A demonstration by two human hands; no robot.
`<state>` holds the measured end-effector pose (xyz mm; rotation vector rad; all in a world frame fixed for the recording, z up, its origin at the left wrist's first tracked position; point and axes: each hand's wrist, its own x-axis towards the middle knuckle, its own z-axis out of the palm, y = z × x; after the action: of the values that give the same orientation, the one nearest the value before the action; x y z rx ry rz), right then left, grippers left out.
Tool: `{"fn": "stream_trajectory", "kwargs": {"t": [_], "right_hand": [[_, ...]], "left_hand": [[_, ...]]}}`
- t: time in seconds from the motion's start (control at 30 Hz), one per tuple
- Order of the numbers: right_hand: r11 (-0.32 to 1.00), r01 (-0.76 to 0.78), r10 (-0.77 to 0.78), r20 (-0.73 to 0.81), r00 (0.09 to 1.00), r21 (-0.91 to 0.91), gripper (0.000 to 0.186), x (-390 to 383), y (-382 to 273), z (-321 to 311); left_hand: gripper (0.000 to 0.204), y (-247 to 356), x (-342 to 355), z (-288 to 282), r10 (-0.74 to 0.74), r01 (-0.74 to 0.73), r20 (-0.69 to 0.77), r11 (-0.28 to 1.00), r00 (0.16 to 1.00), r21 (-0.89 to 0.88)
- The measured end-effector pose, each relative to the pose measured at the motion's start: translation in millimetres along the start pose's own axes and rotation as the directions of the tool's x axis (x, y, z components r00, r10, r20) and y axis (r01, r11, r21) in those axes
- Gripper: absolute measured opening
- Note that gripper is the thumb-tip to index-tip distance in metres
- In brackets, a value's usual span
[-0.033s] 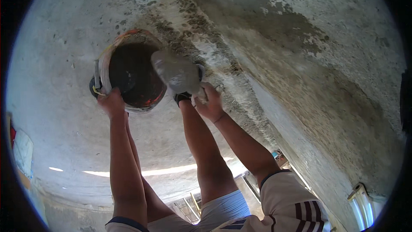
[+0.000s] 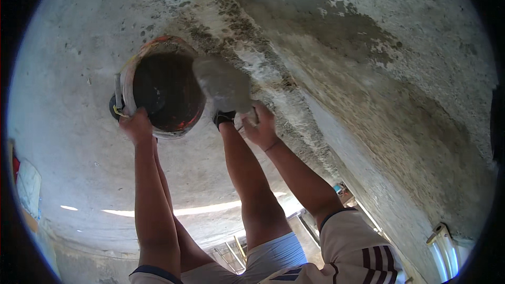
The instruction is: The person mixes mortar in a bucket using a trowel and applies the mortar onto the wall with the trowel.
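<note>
A round bucket [image 2: 126, 81] with a worn, orange-tinged rim stands on the floor, left of the middle, with dark grey wet mortar [image 2: 160, 89] inside. My left hand [image 2: 138, 126] is closed on its near-left rim, beside a grey tubular handle and a yellow tie. My right hand [image 2: 261, 126] is wrapped round the handle of a trowel. The broad grey blade of the trowel [image 2: 223, 84] hangs just right of the bucket, overlapping its right rim in view. The blade is smeared by motion, and I cannot tell how much mortar lies on it.
A rough concrete wall [image 2: 394, 121] with a damp patch of plaster [image 2: 326, 10] runs along the right. Crumbled mortar [image 2: 231, 26] lies along its foot. My shod foot [image 2: 225, 117] is under the trowel. At the far left edge stands a pale sack-like thing [image 2: 28, 186].
The trowel has shifted slightly right, away from the bucket's mouth, and its blade has turned a little. My left hand and the bucket have stayed put.
</note>
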<state>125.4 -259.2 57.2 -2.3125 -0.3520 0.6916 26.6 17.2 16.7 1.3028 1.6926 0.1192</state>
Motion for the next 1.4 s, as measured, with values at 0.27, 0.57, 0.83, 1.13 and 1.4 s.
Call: {"fn": "stream_trajectory", "kwargs": {"t": [0.27, 0.57, 0.83, 1.13, 1.4], "right_hand": [[0.975, -0.135, 0.156, -0.116, 0.981, 0.175, 0.027, 15.0, -35.7, -64.7], [0.899, -0.262, 0.316, -0.106, 0.943, 0.352, 0.028, 24.4, -74.2, -100.8], [0.794, -0.362, 0.422, -0.014, 0.906, 0.488, 0.024, 25.0, -115.1, -129.4], [0.912, -0.195, 0.253, -0.123, 0.960, 0.360, 0.034, 3.2, -131.2, -146.0], [0.894, -0.367, 0.379, 0.004, 0.925, 0.258, 0.025, 24.9, -100.1, -125.7]], "left_hand": [[0.035, -6.6, 4.2, -2.8, 0.037, -0.036, -0.009, 0.997, 0.999, 0.072], [0.038, -4.7, -1.3, -1.2, 0.015, -0.014, -0.016, 0.998, 1.000, 0.055], [0.032, -19.9, 5.1, -0.4, 0.145, -0.145, 0.001, 0.985, 0.989, 0.089], [0.029, -2.0, -4.1, -2.3, 0.001, 0.001, -0.021, 0.996, 1.000, 0.091], [0.029, -4.6, -1.2, -3.6, -0.012, 0.012, 0.004, 1.000, 1.000, 0.008]]}}
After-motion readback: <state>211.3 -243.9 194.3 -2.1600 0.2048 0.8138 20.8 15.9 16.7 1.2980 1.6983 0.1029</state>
